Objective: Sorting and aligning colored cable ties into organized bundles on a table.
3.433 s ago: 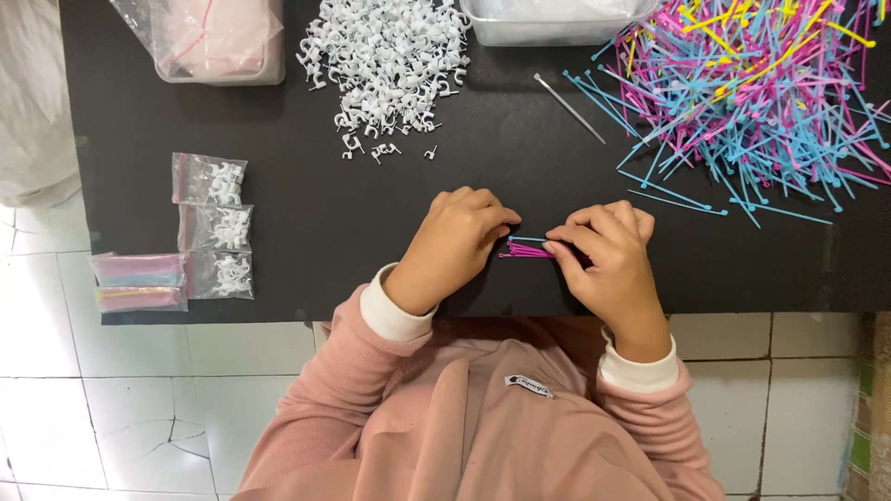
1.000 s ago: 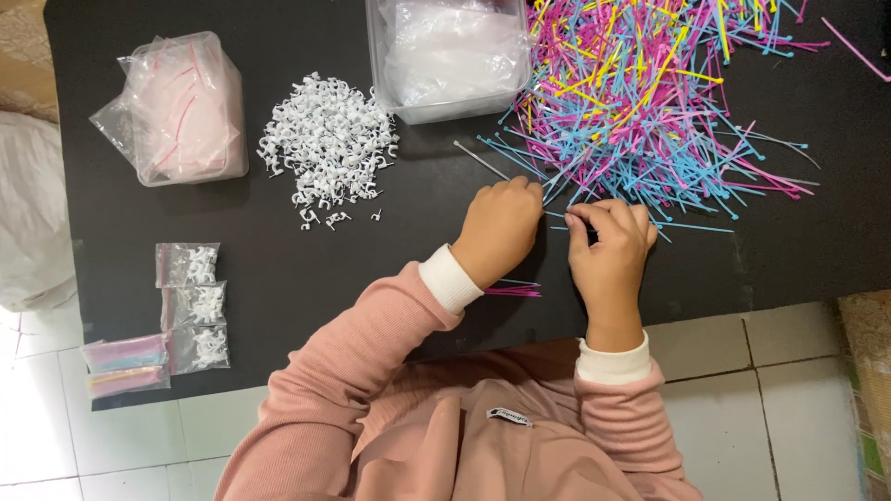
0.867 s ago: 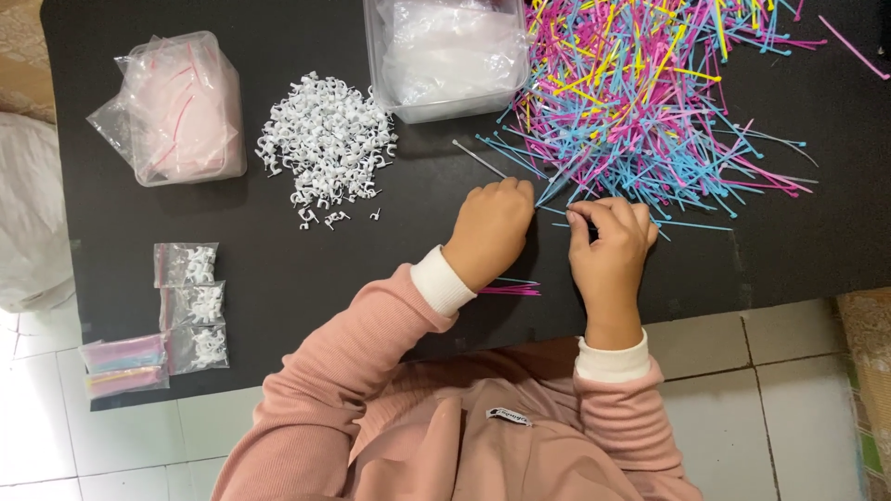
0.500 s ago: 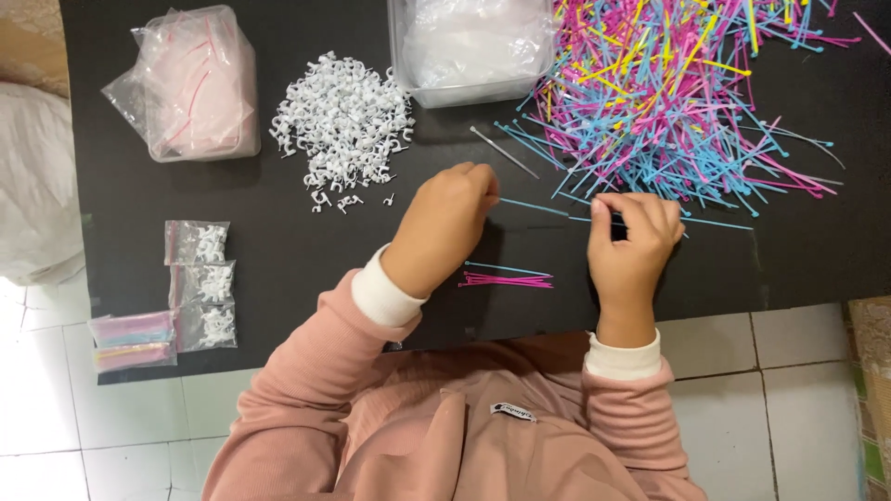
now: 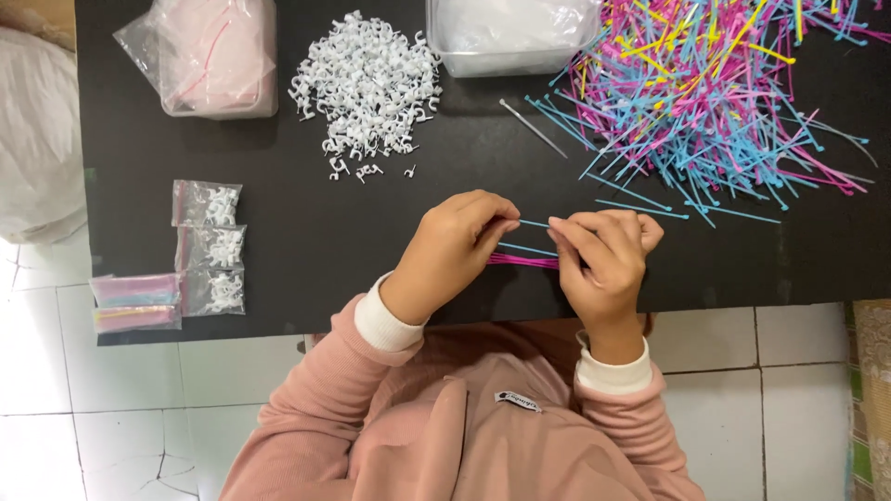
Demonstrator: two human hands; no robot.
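Observation:
My left hand (image 5: pixel 455 249) and my right hand (image 5: pixel 605 258) meet near the front edge of the black table (image 5: pixel 306 232). Together they pinch a small bunch of cable ties (image 5: pixel 527 256), a blue one on top and pink ones below, stretched between the fingers. A big loose heap of pink, blue and yellow cable ties (image 5: pixel 715 93) lies at the back right, just beyond my right hand. A pile of white cable clips (image 5: pixel 367 83) sits at the back centre.
A clear plastic box (image 5: pixel 510 35) stands at the back next to the heap. A clear bag of pink ties (image 5: pixel 209 57) is at the back left. Small bags of white clips (image 5: pixel 210 243) and filled tie packets (image 5: pixel 136 302) lie at the front left. Tiled floor surrounds the table.
Both hands have drawn back from the heap's edge toward the table's front, bringing a blue tie to the pink ties that lay there. The camera view shifted a little.

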